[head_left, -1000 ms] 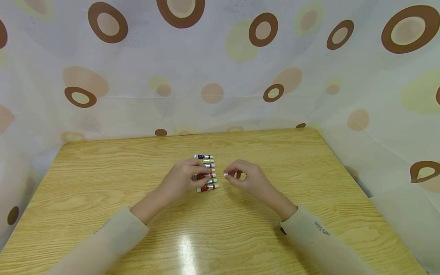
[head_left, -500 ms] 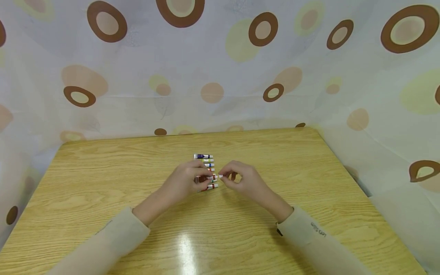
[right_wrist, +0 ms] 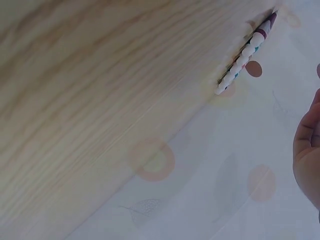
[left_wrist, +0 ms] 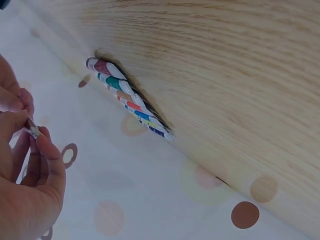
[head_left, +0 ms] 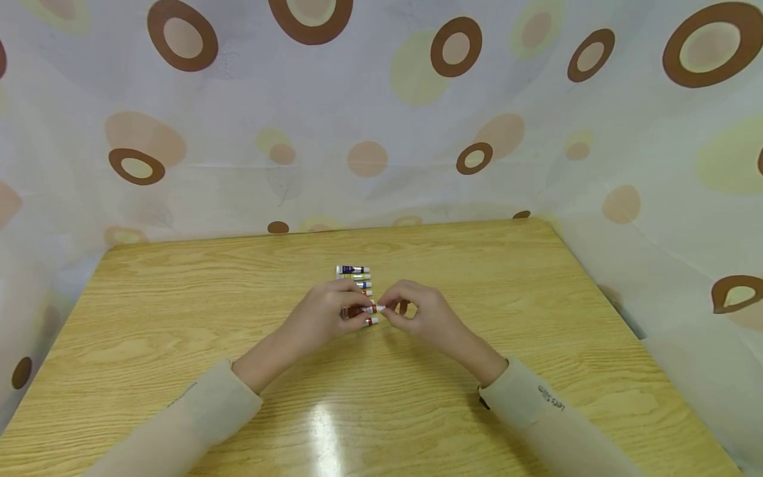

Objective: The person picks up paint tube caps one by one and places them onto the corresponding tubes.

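My left hand (head_left: 324, 308) pinches a small paint tube (head_left: 373, 309) with a reddish-brown label, held just over a row of similar tubes. My right hand (head_left: 420, 308) pinches a small white cap (head_left: 382, 307) at the tube's nozzle end, fingertips close to the left ones. Below lie several paint tubes side by side, among them a dark blue tube (head_left: 353, 269) at the far end and a red tube (head_left: 373, 322) nearest me. My left fingers cover part of the row. In the left wrist view the held tube (left_wrist: 32, 130) shows between the fingers.
The tubes lie on a wood-grain table (head_left: 477, 265). A white curtain (head_left: 334, 86) with brown and pale circles hangs behind it and along both sides.
My right hand has moved left with the white cap, from apart to the tube's nozzle. The left hand has raised the tube slightly and shifted it right over the row.
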{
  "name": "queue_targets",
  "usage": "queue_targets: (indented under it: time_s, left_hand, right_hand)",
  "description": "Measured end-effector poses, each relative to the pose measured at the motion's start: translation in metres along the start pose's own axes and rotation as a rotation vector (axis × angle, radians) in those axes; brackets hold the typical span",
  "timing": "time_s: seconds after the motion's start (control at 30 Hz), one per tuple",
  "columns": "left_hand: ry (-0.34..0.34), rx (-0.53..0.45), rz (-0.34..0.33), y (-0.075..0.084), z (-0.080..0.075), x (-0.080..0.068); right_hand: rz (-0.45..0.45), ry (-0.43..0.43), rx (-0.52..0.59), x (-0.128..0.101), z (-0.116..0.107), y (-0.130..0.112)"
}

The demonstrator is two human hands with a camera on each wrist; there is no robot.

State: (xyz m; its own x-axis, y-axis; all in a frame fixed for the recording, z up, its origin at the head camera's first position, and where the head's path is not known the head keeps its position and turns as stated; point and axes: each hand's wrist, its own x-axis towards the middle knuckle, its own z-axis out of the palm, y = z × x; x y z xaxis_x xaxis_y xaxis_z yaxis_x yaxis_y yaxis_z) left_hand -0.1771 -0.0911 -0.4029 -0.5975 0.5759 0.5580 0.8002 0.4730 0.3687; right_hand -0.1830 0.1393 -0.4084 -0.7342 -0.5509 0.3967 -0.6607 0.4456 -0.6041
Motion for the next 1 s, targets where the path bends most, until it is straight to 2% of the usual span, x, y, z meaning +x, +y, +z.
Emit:
queue_targets:
  time_s: [0.4, 0.67, 1.0]
  left_hand:
    - [0.017, 0.042, 0.028, 0.0026, -0.0014, -0.0005]
    - [0.024, 0.037, 0.016, 0.0034, -0.0016, -0.0011]
    - [0.032, -0.009, 0.006, 0.0032, -0.0003, -0.0013]
  right_hand:
    - [0.046, -0.024, 0.064, -0.0012, -0.0007, -0.0017]
    - [0.067, -0.01, 0.078, -0.0033, -0.0006, -0.0027]
    - [-0.019, 0.002, 0.03, -0.0042, -0.0017, -0.0017]
